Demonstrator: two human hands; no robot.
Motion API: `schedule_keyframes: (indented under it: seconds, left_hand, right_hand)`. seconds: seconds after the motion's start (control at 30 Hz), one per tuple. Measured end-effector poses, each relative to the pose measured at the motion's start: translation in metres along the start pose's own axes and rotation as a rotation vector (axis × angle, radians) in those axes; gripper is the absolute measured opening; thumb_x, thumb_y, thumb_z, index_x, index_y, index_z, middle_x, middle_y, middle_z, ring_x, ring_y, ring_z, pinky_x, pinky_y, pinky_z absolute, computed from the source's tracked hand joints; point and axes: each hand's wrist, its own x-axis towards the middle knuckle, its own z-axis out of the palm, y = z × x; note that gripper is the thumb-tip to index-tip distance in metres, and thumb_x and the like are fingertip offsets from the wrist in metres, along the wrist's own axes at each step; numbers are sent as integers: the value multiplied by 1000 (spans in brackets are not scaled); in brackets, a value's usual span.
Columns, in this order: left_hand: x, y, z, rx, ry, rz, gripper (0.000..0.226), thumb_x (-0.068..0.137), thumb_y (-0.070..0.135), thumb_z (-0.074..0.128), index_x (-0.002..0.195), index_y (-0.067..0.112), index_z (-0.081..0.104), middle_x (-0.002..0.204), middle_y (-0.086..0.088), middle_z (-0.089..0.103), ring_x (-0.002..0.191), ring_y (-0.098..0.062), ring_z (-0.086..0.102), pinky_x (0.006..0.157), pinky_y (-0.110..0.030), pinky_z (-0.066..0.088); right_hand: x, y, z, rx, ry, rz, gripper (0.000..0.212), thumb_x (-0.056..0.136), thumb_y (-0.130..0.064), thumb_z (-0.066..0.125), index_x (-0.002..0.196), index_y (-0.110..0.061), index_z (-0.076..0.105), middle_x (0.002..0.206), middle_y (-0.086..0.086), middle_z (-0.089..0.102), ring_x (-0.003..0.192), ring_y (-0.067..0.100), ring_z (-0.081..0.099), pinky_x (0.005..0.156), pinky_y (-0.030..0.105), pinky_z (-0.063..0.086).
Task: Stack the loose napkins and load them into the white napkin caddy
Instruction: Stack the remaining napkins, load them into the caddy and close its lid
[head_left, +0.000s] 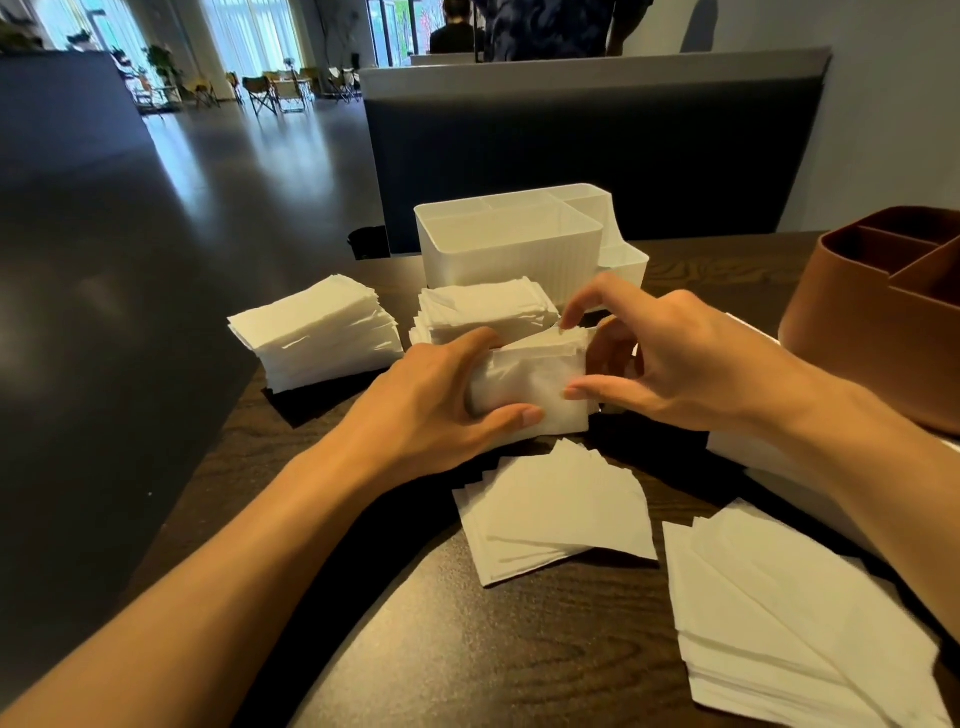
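A white napkin caddy (511, 260) with several compartments stands at the table's far middle. Just in front of it, my left hand (431, 410) grips a thick bundle of white napkins (535, 384) standing on edge, thumb under its near side. My right hand (670, 358) pinches the bundle's right end between thumb and fingers. More napkin stacks lie around: one at the left (317, 332), one behind the bundle against the caddy (483, 309), a loose fanned pile (556, 514) near me, and a bigger pile (789, 623) at the lower right.
A brown compartmented caddy (878, 317) stands at the right. The dark wood table (493, 654) ends at the left, with dark floor beyond. A grey partition (587, 150) rises behind the caddy. A person stands far back.
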Motion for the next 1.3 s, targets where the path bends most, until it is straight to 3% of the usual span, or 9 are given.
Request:
schedule_keyframes:
  seconds: [0.2, 0.3, 0.4, 0.53, 0.6, 0.77, 0.9, 1.07, 1.3]
  left_hand:
    - [1, -1, 3, 8, -10, 1, 60, 80, 77, 62, 114, 28, 55, 96, 7, 69, 82, -17, 65, 69, -41, 57]
    - [1, -2, 3, -1, -10, -2, 60, 79, 79, 62, 113, 29, 55, 95, 8, 68, 82, -17, 65, 68, -41, 56]
    - [1, -1, 2, -22, -15, 2, 58, 79, 77, 64, 111, 28, 56, 93, 8, 69, 82, -16, 65, 68, -41, 55]
    - [1, 1, 1, -33, -14, -4, 54, 80, 74, 67, 109, 30, 57, 93, 10, 68, 81, -15, 64, 68, -43, 56]
    - [0, 1, 1, -28, -17, -3, 58, 80, 77, 64, 115, 31, 57, 98, 10, 69, 84, -14, 65, 70, -41, 57]
    - [0, 1, 0, -24, -18, 0, 60, 79, 77, 63, 117, 32, 56, 100, 10, 68, 86, -14, 65, 71, -41, 57]
    - [0, 1, 0, -35, -30, -20, 58, 79, 78, 63, 115, 33, 55, 98, 11, 68, 86, -13, 65, 70, -41, 57]
    - [1, -1, 0, -40, -36, -15, 62, 75, 81, 62, 112, 32, 57, 94, 10, 68, 82, -13, 66, 67, -42, 57]
    - [1, 0, 2, -40, -26, 8, 55, 81, 76, 59, 114, 33, 57, 92, 10, 68, 79, -11, 65, 66, -42, 56]
  right_hand:
    - [-1, -3, 1, 76, -34, -15, 43, 89, -37, 69, 127, -24, 53, 99, -11, 70, 79, 2, 67, 67, 10, 53]
    - [-2, -7, -3, 172, -69, -4, 30, 89, -31, 72, 116, -24, 60, 96, -12, 66, 85, 8, 66, 68, 19, 55]
    - [-4, -9, -8, 197, -110, -9, 25, 87, -40, 73, 104, -25, 64, 91, -12, 65, 85, 13, 65, 69, 26, 57]
    - [-5, -8, -8, 20, -114, -35, 43, 82, -67, 61, 97, -27, 65, 87, -11, 64, 79, 14, 63, 63, 32, 55]
    - [-5, -6, -8, -20, -109, -46, 47, 82, -68, 57, 99, -25, 68, 89, -10, 66, 80, 14, 64, 64, 32, 57]
    - [-3, -2, -10, 74, -72, -49, 27, 86, -43, 67, 105, -25, 65, 98, -11, 67, 89, 9, 67, 72, 24, 59]
    - [-3, -3, -5, 96, -60, -35, 32, 86, -31, 74, 116, -26, 64, 110, -11, 67, 99, 10, 68, 84, 19, 59]
    - [-2, -9, 5, 116, -47, -11, 36, 89, -28, 72, 124, -28, 63, 114, -12, 67, 102, 11, 66, 86, 24, 59]
    - [-1, -10, 10, 103, -48, 6, 57, 88, -21, 76, 139, -32, 52, 118, -18, 64, 110, -3, 61, 95, 12, 51]
